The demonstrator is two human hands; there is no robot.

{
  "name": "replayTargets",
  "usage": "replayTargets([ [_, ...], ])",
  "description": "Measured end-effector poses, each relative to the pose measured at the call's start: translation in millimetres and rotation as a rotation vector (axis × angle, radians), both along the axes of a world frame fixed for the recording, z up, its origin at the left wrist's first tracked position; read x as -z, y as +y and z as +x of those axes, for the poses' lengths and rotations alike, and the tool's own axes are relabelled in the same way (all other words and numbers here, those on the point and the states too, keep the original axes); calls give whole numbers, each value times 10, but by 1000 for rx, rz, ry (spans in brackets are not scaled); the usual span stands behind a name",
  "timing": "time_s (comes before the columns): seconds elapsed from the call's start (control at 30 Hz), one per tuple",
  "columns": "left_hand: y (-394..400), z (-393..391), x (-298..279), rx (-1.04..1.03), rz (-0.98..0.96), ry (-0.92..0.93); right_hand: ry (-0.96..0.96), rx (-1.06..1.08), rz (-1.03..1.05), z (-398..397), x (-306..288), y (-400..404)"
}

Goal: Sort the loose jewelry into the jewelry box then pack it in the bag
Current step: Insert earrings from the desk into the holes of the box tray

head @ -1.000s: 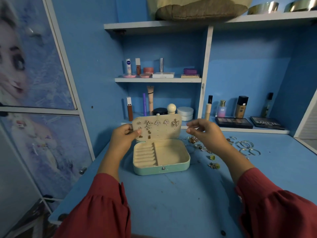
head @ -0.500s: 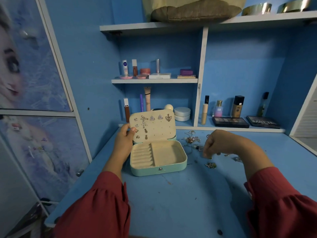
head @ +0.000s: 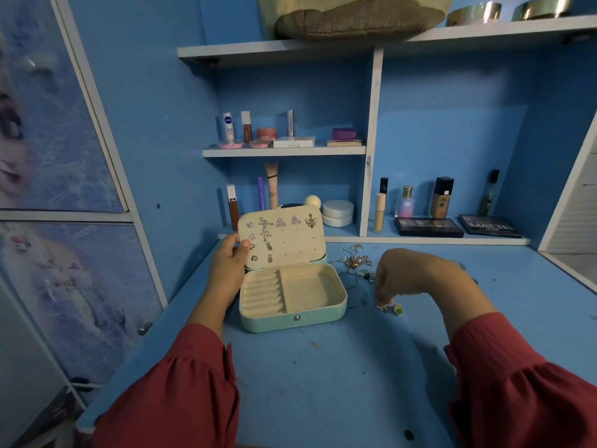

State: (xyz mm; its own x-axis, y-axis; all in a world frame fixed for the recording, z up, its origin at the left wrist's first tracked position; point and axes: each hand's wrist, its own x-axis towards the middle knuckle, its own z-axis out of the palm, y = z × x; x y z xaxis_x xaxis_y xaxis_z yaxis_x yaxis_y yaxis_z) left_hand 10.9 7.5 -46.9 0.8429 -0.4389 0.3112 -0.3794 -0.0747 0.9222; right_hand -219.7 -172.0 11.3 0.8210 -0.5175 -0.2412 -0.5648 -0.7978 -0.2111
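A mint jewelry box [head: 292, 320] stands open on the blue desk, its cream tray bare and its raised lid [head: 290, 244] studded with several earrings. My left hand [head: 227, 268] grips the lid's left edge, thumb on its inner face. To the right of the box, my right hand [head: 410, 276] reaches down with curled fingers and pinches a small silver and green earring [head: 391, 308] lying on the desk. A tangle of loose chains and pendants [head: 355, 261] lies behind that hand. The bag [head: 352, 17] sits on the top shelf.
Cosmetics fill the shelves behind: tubes [head: 271, 185], jars [head: 337, 213], bottles [head: 441, 197] and two dark palettes [head: 428, 227]. Metal bowls [head: 475, 12] sit top right. A wardrobe door [head: 48, 156] stands at the left. The desk's front edge [head: 258, 444] is near my sleeves.
My right hand dropped from in front of the lid down to the desk right of the box and closed its fingers on a small earring. The left hand stayed on the lid.
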Motion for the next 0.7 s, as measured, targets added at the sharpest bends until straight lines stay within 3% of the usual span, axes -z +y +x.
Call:
replayTargets([
  [0.7, 12, -14, -8, 7, -7, 23, -305, -12, -10, 67, 89, -27],
])
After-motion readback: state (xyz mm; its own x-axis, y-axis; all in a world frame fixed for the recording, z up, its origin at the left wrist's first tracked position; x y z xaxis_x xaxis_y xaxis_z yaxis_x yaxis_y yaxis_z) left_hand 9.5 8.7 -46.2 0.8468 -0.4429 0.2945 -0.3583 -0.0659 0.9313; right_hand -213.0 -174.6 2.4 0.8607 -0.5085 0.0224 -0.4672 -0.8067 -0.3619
